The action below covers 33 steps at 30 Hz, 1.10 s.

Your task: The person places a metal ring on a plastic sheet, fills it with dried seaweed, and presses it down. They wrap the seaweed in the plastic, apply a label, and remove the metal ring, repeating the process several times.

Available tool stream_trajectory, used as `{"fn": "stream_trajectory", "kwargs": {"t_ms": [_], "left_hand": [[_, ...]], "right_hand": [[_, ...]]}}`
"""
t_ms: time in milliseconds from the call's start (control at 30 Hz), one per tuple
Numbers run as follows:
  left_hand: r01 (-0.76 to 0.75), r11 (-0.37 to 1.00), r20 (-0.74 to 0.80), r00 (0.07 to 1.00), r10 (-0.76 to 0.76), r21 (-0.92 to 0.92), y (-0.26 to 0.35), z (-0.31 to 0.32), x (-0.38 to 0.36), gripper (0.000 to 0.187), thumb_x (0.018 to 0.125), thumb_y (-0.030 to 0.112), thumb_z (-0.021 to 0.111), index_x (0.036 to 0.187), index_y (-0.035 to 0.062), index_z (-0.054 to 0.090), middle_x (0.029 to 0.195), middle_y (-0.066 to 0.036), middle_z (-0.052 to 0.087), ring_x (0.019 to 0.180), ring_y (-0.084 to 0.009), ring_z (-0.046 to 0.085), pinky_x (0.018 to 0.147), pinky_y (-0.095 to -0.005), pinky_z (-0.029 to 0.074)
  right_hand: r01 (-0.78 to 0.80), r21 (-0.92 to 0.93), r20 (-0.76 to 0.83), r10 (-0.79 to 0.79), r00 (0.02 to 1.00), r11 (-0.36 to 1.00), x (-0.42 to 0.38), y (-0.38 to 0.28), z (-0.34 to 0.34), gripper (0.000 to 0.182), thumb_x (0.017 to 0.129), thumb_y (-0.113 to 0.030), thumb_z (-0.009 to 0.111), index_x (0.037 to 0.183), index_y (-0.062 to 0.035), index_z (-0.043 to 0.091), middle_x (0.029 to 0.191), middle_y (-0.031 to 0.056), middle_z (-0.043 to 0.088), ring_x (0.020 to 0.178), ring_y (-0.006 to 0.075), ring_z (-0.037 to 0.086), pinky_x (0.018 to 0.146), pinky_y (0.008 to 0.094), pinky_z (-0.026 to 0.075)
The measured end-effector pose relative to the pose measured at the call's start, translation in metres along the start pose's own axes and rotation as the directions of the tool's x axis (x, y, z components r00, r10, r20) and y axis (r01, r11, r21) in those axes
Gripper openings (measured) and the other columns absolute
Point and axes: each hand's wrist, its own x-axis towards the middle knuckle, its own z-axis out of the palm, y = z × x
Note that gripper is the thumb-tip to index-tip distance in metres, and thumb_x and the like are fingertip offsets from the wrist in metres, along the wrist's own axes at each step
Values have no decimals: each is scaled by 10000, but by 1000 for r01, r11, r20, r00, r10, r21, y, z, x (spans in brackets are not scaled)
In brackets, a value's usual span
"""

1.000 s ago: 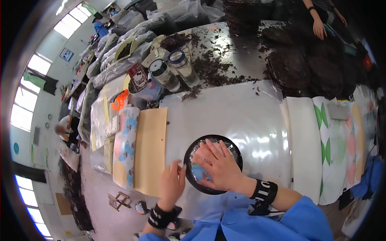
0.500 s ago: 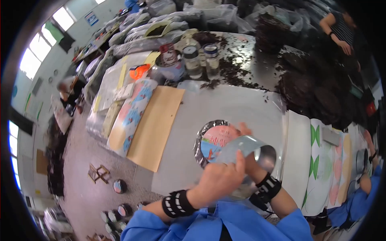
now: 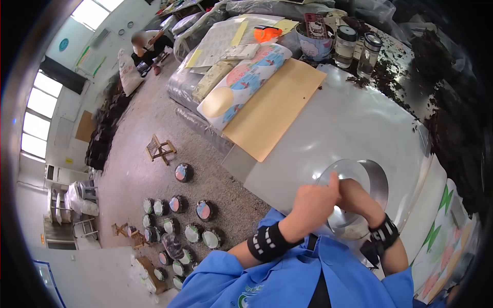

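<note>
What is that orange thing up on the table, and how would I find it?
Start at the long work table and follow the tan cardboard sheet to its far end. Just past the colourful patterned roll, beside the blue-and-white tin, lies the orange tool. It is the only bright orange item among pale papers and clear jars.

Both hands raised close together at chest: left hand (image 3: 311, 204), right hand (image 3: 356, 197), fingers curled.

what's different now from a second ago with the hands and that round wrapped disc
The right hand no longer lies flat on the disc, and the left hand has left the table. Both now hold a shiny metal ring close to the body. The disc itself is no longer in view. The yellow sheet and jars stay put.
</note>
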Motion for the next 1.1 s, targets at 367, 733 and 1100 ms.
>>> {"fn": "stream_trajectory", "kwargs": {"t_ms": [367, 733, 1100], "left_hand": [[-379, 864, 524, 688, 503, -331, -215, 15, 6, 182, 692, 236, 817, 800, 176, 683, 915, -1, 611, 1047, -238, 555, 874, -389, 440], [-326, 824, 563, 610, 558, -463, -212, 19, 43, 115, 898, 211, 687, 925, 100, 692, 839, -83, 634, 798, -273, 619, 736, -419, 474], [-566, 703, 134, 731, 670, -431, -165, 6, 21, 124, 833, 161, 698, 903, 72, 647, 928, -66, 712, 913, -273, 688, 800, -387, 526]], "right_hand": [[-129, 236, -780, 267, 567, 963, -112, 21, 94, 720, 627, -315, 922, 1218, -38, 617, 1591, 248, 243, 1398, 433, 388, 1116, 493, 363], [282, -21, -671, -222, 707, 959, -97, -32, 119, 404, 759, -184, 784, 1111, -17, 675, 1500, 355, 354, 1375, 458, 429, 1105, 499, 401], [-157, 247, -903, 286, 320, 956, -36, 34, 75, 557, 786, -344, 800, 1228, -60, 613, 1444, 418, 361, 1311, 507, 445, 1080, 507, 403]]}}
